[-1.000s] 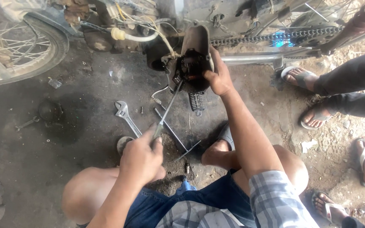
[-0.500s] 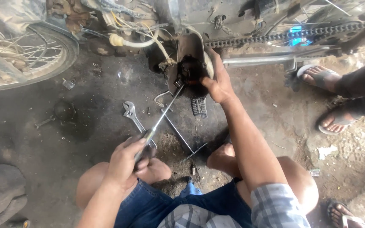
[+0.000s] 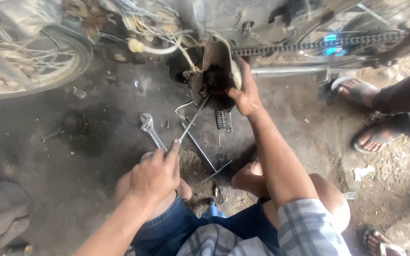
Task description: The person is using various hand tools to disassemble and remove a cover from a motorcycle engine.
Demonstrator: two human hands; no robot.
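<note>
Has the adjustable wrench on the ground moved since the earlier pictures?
No. The adjustable wrench lies left of the footpeg, as before; only the camera shifted.

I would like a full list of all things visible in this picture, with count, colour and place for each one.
Motorcycle wheel: one, grey spokes, top left.
Drive chain: one, dark, top right.
Engine cover: one, greasy brown, top centre.
Footpeg: one, black, below the cover.
Adjustable wrench: one, silver, on the ground left of centre.
Thin rods: two, grey, on the ground at centre.
Sandalled feet: two, another person's, right.
Screwdriver: one, long, metal shaft, tip at the cover.
Left hand: fingers around the screwdriver handle.
Right hand: gripping the cover's edge.
</note>
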